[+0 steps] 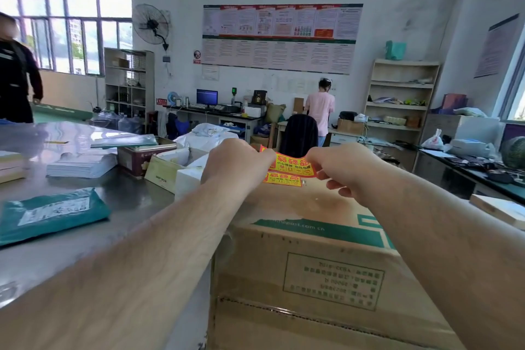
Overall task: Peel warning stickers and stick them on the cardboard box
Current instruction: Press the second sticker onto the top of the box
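A large brown cardboard box (306, 264) with green printing fills the lower middle of the head view. Above its far edge I hold a strip of yellow-and-red warning stickers (292, 166) between both hands. My left hand (235, 162) pinches the strip's left end. My right hand (343, 165) pinches the right end of the upper sticker, which curls up from a second sticker (282, 179) on the strip below it. The strip's far end is hidden behind my fingers.
A steel table (85, 236) on the left holds a teal mailer bag (51, 214), a stack of papers (82, 165), a red tin (142, 156) and small white boxes (187, 179). One person stands far left (17, 74), another at the back desk (319, 108).
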### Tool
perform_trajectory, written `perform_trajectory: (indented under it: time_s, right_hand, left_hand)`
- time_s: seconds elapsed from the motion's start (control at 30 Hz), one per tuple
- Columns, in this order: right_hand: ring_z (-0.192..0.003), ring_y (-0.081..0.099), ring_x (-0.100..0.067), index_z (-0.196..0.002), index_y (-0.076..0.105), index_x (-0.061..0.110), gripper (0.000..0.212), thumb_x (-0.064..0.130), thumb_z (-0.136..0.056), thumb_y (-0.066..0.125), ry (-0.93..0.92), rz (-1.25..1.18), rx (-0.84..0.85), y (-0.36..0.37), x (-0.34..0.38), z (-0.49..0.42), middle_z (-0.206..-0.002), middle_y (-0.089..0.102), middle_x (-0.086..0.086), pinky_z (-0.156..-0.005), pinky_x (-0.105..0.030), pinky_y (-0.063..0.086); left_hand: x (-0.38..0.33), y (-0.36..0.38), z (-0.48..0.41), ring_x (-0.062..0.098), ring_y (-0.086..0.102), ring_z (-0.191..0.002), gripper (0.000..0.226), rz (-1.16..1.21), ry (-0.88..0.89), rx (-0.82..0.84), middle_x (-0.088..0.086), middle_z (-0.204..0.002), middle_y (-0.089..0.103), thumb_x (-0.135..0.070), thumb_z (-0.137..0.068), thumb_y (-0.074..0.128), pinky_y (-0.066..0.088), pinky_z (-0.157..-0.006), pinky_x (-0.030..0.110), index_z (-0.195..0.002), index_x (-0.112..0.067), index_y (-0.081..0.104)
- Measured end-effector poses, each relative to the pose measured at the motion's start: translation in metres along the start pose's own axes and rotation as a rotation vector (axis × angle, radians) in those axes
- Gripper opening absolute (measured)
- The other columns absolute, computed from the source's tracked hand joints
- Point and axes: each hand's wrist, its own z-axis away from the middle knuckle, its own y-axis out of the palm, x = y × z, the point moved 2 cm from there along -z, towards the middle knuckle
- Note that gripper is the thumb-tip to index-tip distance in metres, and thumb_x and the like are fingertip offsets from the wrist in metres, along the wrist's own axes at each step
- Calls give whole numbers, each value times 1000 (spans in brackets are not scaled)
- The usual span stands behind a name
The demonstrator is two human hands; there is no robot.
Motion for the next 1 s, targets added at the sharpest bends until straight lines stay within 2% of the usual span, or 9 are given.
perform_trajectory:
  time_s: [0.17,0.2,0.3,0.4,0.5,0.63,0.73,0.9,1.0]
  right_hand:
    - [-63,42,-17,-85,64,8,20,28,-88,60,4,88,51,5,2,-8,-82,56,-6,-58,-27,40]
    - [-64,44,-17,-92,66,7,22,27,-87,61,-1,88,62,7,3,-10,-86,60,-7,-60,-28,44]
    - [-78,57,-18,-105,67,4,29,27,-86,64,-42,136,33,10,4,-16,-105,69,-9,-84,-37,54]
    - [-66,46,-15,-83,62,9,18,26,-85,64,-64,182,19,15,5,-16,-81,58,-4,-66,-29,44]
    - [-60,41,-14,-65,48,13,28,25,-85,63,-57,199,-33,19,2,-18,-66,42,-2,-57,-28,36]
    - [-57,42,-15,-65,49,12,31,30,-83,67,-43,165,-76,20,-3,-15,-63,42,-2,-52,-27,34]
    - [-56,42,-15,-65,49,12,29,28,-82,65,-44,176,-66,22,-6,-16,-63,42,-2,-49,-26,33]
    - [-58,42,-15,-63,47,13,27,25,-83,60,-60,237,-45,26,-8,-19,-64,40,-2,-50,-27,33]
    - [-57,43,-15,-62,49,13,25,25,-81,60,-68,255,-49,27,-10,-20,-64,42,-2,-47,-27,33]
  left_hand:
    - [7,7,-6,16,45,-58,34,-45,13,-13,-4,-55,46,-41,-76,58,25,-50,27,-53,-19,46]
    - [8,7,-8,17,47,-60,33,-56,18,-15,-3,-56,49,-42,-75,56,26,-51,27,-53,-19,48]
    - [8,6,-16,18,50,-63,33,-125,29,-6,1,-61,53,-43,-75,54,27,-51,28,-59,-14,54]
    - [4,5,-23,15,45,-62,31,-165,7,-5,2,-64,49,-38,-79,55,26,-51,28,-63,-12,50]
    - [5,11,-24,13,43,-61,31,-213,3,-13,1,-68,50,-41,-81,54,26,-50,28,-66,-14,51]
    - [10,18,-19,19,50,-65,29,-162,12,-15,2,-66,55,-42,-75,55,27,-50,28,-67,-15,54]
    - [14,17,-18,20,54,-74,29,-159,14,-37,2,-74,61,-43,-74,56,30,-52,28,-74,-15,62]
    - [19,19,-16,18,45,-61,31,-146,-47,-26,1,-63,48,-43,-78,58,23,-49,28,-68,-15,51]
    - [21,19,-16,18,47,-61,26,-153,-43,-26,0,-64,51,-41,-74,60,24,-48,27,-71,-15,56]
